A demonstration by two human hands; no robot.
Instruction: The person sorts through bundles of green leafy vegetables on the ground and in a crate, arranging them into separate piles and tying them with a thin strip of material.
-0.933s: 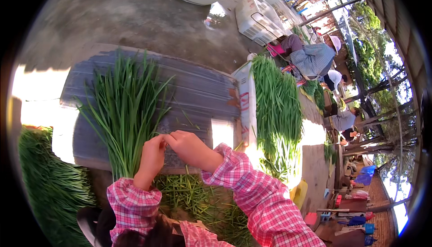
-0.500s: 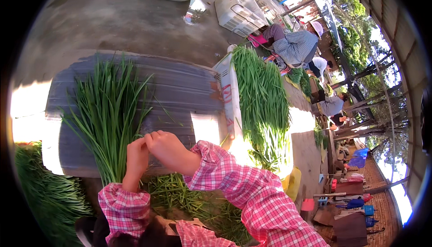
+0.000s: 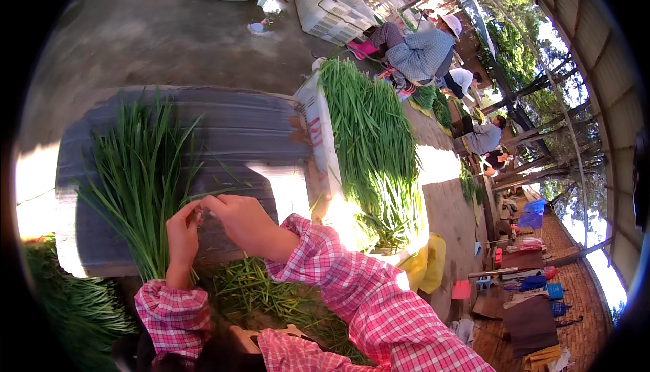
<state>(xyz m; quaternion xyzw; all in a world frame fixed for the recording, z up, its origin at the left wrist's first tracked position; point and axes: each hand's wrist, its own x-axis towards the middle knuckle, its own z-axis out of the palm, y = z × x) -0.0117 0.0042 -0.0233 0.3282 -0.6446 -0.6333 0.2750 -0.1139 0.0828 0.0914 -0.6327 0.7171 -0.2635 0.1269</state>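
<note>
A loose bunch of long green chives [image 3: 139,169] lies on a table covered in dark plastic [image 3: 223,118]. My left hand [image 3: 183,233] is at the right side of the bunch's lower part, its fingers curled together. Beside it is my right hand [image 3: 242,222], thumb and fingers pinched, the tips close to the left hand's. Whatever is between the fingertips of either hand is too small to make out. A few loose leaves lie on the plastic just beyond my hands.
To the right stands a white crate [image 3: 328,143] heaped with chives. More chives [image 3: 78,304] are piled at lower left, and trimmings [image 3: 271,294] lie below the table. A yellow bag [image 3: 430,264] sits beyond the crate. Other people [image 3: 423,54] sit working farther off.
The view has shifted, so the table and crate appear farther left. My fingertips have drawn slightly apart, and the left hand's fingers show more. The chive bunch stays on the table.
</note>
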